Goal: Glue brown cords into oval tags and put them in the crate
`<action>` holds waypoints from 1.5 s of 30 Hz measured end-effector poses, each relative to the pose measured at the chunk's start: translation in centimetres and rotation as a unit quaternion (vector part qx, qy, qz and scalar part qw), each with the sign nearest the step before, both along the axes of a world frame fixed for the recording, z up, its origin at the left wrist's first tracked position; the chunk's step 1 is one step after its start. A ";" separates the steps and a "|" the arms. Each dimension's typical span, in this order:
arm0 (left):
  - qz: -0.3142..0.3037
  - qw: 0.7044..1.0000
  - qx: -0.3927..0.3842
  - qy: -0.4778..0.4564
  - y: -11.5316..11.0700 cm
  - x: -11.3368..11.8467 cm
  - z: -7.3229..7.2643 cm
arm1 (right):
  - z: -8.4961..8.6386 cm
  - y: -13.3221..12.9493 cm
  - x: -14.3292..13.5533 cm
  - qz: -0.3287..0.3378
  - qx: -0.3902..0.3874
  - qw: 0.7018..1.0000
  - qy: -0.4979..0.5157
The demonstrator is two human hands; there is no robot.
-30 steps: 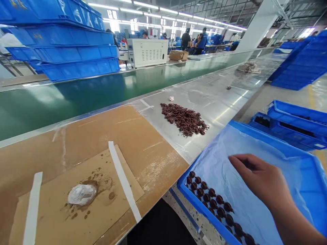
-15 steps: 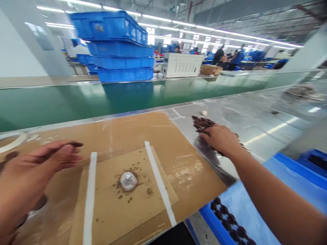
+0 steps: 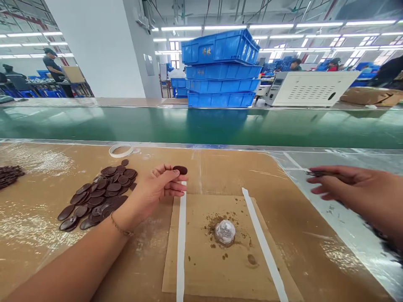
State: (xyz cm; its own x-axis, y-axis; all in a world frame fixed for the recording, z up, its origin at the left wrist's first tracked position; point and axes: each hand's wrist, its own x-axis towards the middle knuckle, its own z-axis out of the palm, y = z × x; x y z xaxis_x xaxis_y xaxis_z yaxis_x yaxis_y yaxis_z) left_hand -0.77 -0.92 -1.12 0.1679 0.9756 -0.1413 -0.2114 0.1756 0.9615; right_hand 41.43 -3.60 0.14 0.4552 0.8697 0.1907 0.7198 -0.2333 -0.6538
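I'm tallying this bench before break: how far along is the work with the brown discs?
Nothing shows as finished here. In hand: the left hand pinches one brown disc by its fingertips; the right hand holds a thin dark piece. Left: a pile of discs on the cardboard-covered bench, and small dark parts at the left edge.

Ahead of you a long glossy green conveyor belt (image 3: 201, 126) crosses the hall. Beyond it stand 4 stacked blue plastic crates (image 3: 222, 69) beside a white louvred metal cabinet (image 3: 310, 88). A broad white square pillar (image 3: 103, 48) rises at left, under rows of fluorescent ceiling strip lights (image 3: 270, 26).
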 end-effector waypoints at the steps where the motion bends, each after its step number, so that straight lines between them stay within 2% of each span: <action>1: 0.004 1.000 0.001 -0.004 0.0 0.0 0.0 | 0.7 0.2 -1.9 0.004 -0.005 0.996 0.087; 3: 0.018 1.000 0.005 -0.017 0.0 0.2 0.0 | 1.8 0.8 -4.9 0.094 0.029 0.975 0.200; 4: 0.028 0.999 0.008 -0.021 0.0 0.3 0.0 | 2.2 1.1 -5.9 0.138 0.055 0.966 0.213; 8: 0.061 0.998 0.024 -0.018 0.3 0.5 0.0 | 3.4 2.1 -8.6 0.287 0.089 0.943 0.145; 11: 0.064 0.997 0.026 -0.023 0.3 0.7 -0.2 | 3.7 2.2 -10.4 0.385 0.066 0.903 0.176; 13: 0.062 0.998 0.018 -0.027 0.2 0.8 -0.3 | 3.4 2.0 -11.4 0.420 0.048 0.880 0.216; 16: 0.053 0.998 0.007 -0.037 0.1 0.9 -0.4 | 2.3 1.6 -12.3 0.432 0.022 0.863 0.261; 21: 0.035 0.998 -0.012 -0.044 -0.2 1.0 -0.2 | 0.9 1.3 -12.3 0.407 0.000 0.877 0.255; 25: 0.023 0.998 -0.041 -0.037 -0.6 1.3 0.1 | 0.8 0.9 -12.2 0.404 -0.018 0.875 0.264; 29: 0.034 0.997 -0.054 -0.036 -0.6 1.5 0.0 | 0.9 0.5 -12.5 0.422 -0.047 0.880 0.213; 35: 0.071 0.996 -0.036 -0.029 0.0 1.4 -0.4 | 0.2 0.4 -12.9 0.436 -0.152 0.868 0.182; 39: 0.086 0.995 -0.043 0.016 -0.1 1.4 -0.1 | -0.1 0.4 -13.2 0.429 -0.227 0.862 0.146; 42: 0.085 0.993 -0.056 0.052 -0.3 1.5 0.3 | -0.1 0.5 -13.7 0.417 -0.260 0.858 0.147; 45: 0.086 0.991 -0.047 0.091 -0.4 1.6 0.6 | -0.3 0.8 -14.2 0.432 -0.280 0.843 0.155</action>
State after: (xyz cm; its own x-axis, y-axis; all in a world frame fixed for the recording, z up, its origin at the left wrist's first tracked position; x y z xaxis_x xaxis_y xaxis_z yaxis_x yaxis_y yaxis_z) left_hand 0.85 -1.37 -0.53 -0.0359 0.9689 -0.2449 -0.0695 0.2420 0.9678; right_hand 27.27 -2.79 -0.18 -0.4418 0.8167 -0.3713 0.5937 -0.0441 -0.8035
